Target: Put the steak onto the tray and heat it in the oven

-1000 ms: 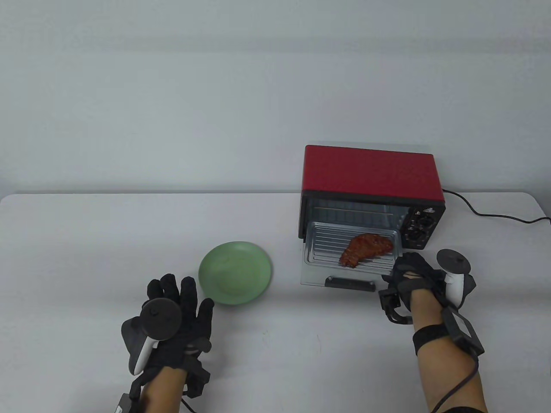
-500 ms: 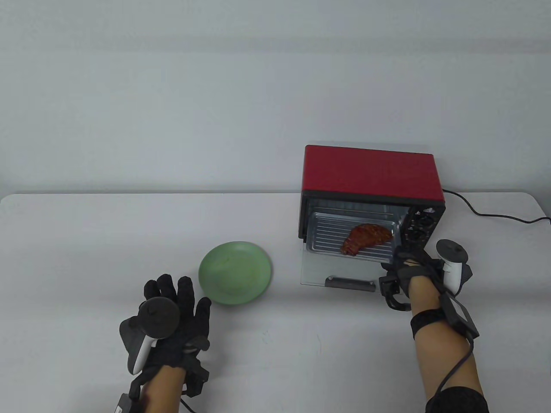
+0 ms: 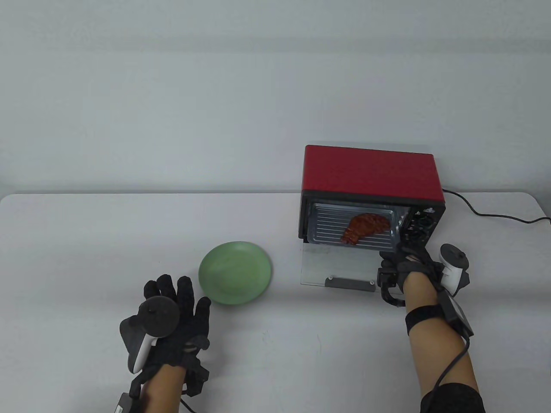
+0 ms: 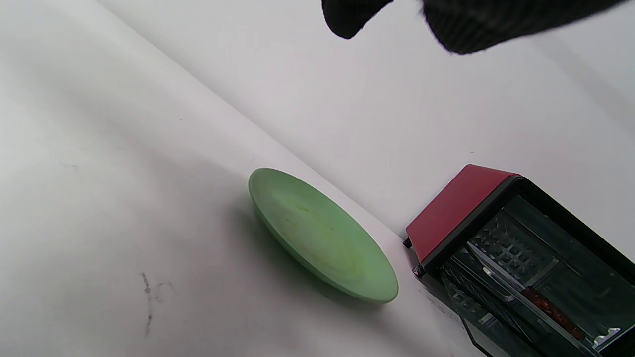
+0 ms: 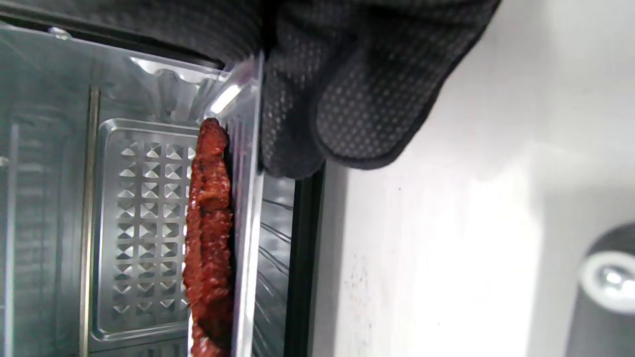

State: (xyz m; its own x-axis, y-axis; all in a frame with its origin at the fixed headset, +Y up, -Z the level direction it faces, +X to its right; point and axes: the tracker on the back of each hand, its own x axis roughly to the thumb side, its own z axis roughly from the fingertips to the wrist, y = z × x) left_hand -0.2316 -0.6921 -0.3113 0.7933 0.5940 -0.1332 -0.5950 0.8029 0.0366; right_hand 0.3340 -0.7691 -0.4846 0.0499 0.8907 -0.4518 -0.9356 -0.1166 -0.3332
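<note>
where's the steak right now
In the table view the steak lies on the metal tray, mostly inside the red oven at the table's right, just beyond the right hand gripping the tray's corner.

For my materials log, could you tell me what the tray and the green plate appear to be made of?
Tray: likely thin bright metal, perhaps aluminium; silvery, ribbed, mirror-like glints in the right wrist view. Green plate: matte and uniformly coloured, soft sheen; plastic or glazed ceramic, cannot tell which.

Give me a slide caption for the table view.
Right hand slides tray with steak into red oven.
</note>
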